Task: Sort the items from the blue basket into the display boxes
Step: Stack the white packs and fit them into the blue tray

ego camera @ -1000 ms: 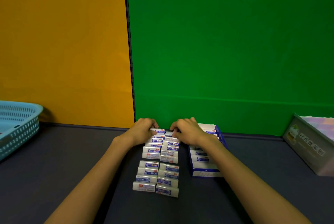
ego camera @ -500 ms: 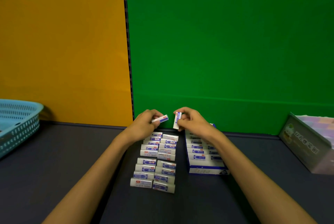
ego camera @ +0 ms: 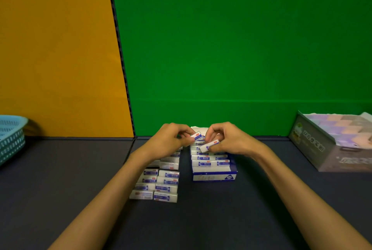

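Each hand's fingers (ego camera: pixel 186 136) pinch 1 eraser (ego camera: pixel 209 146).

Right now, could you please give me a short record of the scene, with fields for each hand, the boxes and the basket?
Left hand: pinches a small white eraser
Right hand: pinches another eraser over the blue display box
Display box: partly filled with rows of erasers
Loose erasers: two rows on the table, left of the box
Grey box: far right
Blue basket: far left, contents hidden

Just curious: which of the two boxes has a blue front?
The small eraser box under the hands; the bigger box at far right is grey.
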Motion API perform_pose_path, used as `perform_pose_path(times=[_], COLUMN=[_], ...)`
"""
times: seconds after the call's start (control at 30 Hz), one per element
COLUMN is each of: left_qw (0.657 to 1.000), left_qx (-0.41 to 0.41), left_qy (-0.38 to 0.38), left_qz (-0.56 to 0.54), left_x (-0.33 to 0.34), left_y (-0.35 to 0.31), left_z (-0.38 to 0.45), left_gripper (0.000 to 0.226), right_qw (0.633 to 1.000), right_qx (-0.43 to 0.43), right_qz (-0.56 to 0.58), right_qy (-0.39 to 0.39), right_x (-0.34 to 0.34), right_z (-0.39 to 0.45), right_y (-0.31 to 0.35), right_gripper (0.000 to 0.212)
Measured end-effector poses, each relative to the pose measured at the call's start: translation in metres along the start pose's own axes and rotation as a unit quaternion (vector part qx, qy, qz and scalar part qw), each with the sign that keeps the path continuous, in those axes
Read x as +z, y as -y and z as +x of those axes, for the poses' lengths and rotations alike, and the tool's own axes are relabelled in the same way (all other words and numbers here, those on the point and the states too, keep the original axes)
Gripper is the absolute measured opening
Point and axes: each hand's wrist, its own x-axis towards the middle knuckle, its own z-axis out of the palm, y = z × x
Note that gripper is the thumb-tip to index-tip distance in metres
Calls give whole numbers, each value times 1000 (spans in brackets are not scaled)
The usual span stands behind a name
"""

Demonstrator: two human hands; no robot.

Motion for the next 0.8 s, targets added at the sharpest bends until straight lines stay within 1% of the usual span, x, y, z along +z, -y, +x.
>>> perform_pose_path(times=[0.1, 0.23, 0.33, 0.5, 0.63, 0.8], left_qw=[999, 996, 992, 973, 962, 951], left_qx=[21, 12, -8, -12, -14, -26], left_qy=[19, 34, 44, 73, 83, 101], left_qz=[34, 78, 121, 219, 261, 290], left_x=[10, 24, 32, 47, 56, 60], left_y=[-10, -16, -20, -28, -30, -33], left_z=[2, 3, 3, 3, 1, -3], left_gripper=[16, 16, 16, 19, 23, 15], right_qw=[999, 990, 985, 964, 955, 958], right_qx=[0, -25, -33, -40, -42, -35], right_qz=[-47, -140, -165, -262, -292, -279], right_qy=[24, 24, 27, 26, 30, 53], right_x=[-6, -6, -3, 1, 1, 2], right_z=[-13, -27, -32, -34, -31, -27], right_y=[-6, -10, -9, -12, -18, -25], right_gripper=[19, 19, 18, 15, 15, 18])
